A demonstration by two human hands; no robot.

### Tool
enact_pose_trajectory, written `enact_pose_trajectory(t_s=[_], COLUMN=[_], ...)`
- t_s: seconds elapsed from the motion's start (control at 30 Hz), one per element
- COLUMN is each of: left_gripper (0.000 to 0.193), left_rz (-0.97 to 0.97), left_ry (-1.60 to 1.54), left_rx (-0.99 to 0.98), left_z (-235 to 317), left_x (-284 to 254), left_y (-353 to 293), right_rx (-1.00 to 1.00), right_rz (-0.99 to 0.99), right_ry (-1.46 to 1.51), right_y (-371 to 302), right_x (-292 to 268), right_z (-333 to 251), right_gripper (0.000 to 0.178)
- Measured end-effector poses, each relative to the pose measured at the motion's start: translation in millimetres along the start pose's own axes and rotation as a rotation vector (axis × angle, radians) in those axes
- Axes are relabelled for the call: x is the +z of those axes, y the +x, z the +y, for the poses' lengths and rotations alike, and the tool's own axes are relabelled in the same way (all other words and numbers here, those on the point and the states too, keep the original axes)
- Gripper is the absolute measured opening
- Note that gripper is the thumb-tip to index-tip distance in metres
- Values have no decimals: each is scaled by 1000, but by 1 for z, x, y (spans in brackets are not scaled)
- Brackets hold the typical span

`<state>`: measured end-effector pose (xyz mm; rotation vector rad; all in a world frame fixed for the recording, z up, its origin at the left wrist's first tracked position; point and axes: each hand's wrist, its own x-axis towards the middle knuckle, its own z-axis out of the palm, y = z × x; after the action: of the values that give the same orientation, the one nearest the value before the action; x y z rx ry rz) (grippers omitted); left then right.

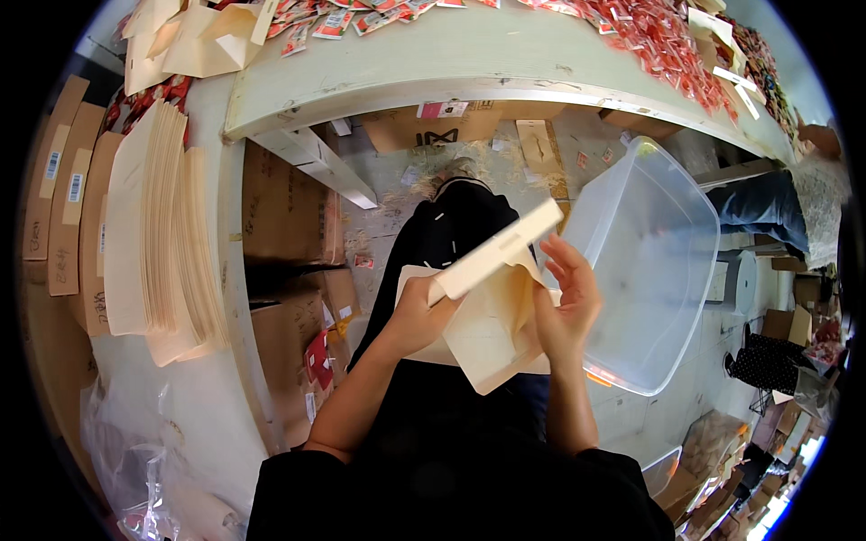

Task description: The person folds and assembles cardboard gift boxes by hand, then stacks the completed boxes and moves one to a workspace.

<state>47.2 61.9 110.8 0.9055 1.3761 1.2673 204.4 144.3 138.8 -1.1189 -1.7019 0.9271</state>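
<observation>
A cream paperboard box (492,329), partly folded, is over my lap with its flaps spread and a long narrow panel (505,245) slanting up to the right. My left hand (420,317) is closed around the lower left end of that panel. On the other side, my right hand (568,298) rests its thumb side against the box's right flap. Its fingers are stretched up and apart. Under the box, another cream sheet (413,273) shows at the left; whether it belongs to the same box I cannot tell.
A see-through plastic bin (645,261) stands right of my legs. Flat cream paperboard blanks (158,243) are stacked on the left table. The table ahead (433,59) carries red packets (334,22) and red-wrapped pieces (663,45). Brown cartons (284,212) sit beneath. Another person's leg (758,209) is at right.
</observation>
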Motion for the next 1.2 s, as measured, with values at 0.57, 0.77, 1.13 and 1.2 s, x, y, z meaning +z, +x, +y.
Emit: enact_pose_trajectory(t_s=[0.57,0.77,1.13,1.2], left_gripper=[31,47,52,63], left_rz=[103,3,121,108], left_ry=[317,203,98,69], left_rx=[313,286,295,344], left_z=[10,0,-2,-11], left_x=[10,2,0,-2], left_y=[-3,-9,0,2], right_rx=[32,44,269,286], right_rz=[-403,-387,-353,-356], right_ry=[-98,105,369,351], right_y=[-30,-31,-27,-26], right_x=[30,29,30,30], right_z=[0,10,6,5], right_gripper=[50,33,20,20])
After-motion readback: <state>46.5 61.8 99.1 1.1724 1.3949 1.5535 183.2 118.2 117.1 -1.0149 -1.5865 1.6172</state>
